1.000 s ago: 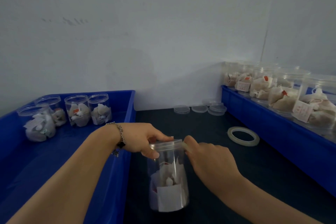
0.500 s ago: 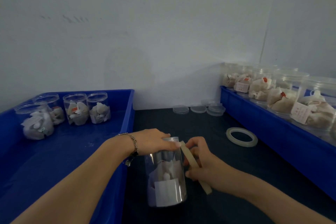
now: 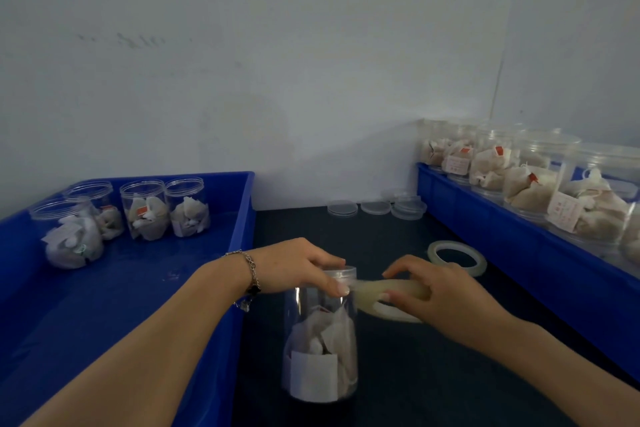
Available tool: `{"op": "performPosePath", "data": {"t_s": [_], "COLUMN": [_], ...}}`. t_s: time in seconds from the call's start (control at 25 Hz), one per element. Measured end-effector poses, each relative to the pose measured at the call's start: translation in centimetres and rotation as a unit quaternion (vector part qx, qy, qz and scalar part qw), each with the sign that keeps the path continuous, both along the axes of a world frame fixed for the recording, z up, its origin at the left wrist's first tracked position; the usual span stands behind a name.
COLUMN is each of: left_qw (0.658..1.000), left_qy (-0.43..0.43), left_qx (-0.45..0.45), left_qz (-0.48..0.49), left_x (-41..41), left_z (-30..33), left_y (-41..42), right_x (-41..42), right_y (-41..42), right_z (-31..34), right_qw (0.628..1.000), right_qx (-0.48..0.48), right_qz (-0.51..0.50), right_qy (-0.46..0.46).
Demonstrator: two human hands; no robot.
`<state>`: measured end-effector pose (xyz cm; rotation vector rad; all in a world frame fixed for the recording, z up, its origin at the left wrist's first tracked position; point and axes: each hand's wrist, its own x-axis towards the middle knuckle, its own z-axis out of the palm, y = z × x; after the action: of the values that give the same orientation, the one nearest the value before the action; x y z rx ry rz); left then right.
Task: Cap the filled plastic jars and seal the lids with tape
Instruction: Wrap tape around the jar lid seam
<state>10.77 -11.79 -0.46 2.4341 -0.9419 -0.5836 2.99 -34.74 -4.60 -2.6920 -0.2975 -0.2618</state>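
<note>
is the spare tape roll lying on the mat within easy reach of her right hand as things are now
Probably yes: the spare tape roll lies just beyond the right hand on open mat, nothing between. But that hand already grips another tape roll, so it isn't free.

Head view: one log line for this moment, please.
step: taping lid | left hand: grips capped jar at lid | right hand: holds tape roll, strip meets lid rim | spare tape roll: on table

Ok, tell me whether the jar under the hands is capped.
Capped: a clear lid sits on the jar, held by the left hand.
</note>
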Motion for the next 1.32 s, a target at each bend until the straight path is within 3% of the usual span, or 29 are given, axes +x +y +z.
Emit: {"op": "performPosePath", "data": {"t_s": [0.2,0.6,0.72,0.92,1.08,1.2,1.32], "left_qw": [0.997,0.988,0.983,0.980,0.990,0.995,0.997], "left_qy": [-0.049,0.053,0.096,0.155,0.111,0.095,-0.002], "left_qx": [-0.053,-0.136,-0.143,-0.032,0.028,0.028,0.050], "left_qz": [-0.009,-0.049,-0.063,-0.117,-0.081,-0.029,0.060], "left_x": [-0.5,-1.0,-0.7,0.7,0.8,-0.1,-0.8], "left_z": [0.1,-0.1,-0.5,0.0,1.2,1.1,-0.2], "left_y": [-0.5,-1.0,-0.8,0.6,1.9,1.3,-0.5], "right_x": [0.9,2.6,2.7,1.6,1.2,0.7,0.6], "right_y": [-0.9,1.9,3.1,4.8,6.1,6.6,6.2], "right_z": [0.0,-0.8,-0.9,-2.0,-2.1,-1.9,-2.2], "right_qw": [0.978,0.945,0.953,0.960,0.970,0.986,0.992], "right_qx": [-0.199,-0.307,-0.286,-0.264,-0.206,-0.139,-0.110], "right_qz": [0.006,-0.063,-0.067,-0.066,-0.089,-0.070,-0.048], "right_qy": [-0.054,-0.090,-0.073,-0.071,-0.093,-0.060,-0.035]}}
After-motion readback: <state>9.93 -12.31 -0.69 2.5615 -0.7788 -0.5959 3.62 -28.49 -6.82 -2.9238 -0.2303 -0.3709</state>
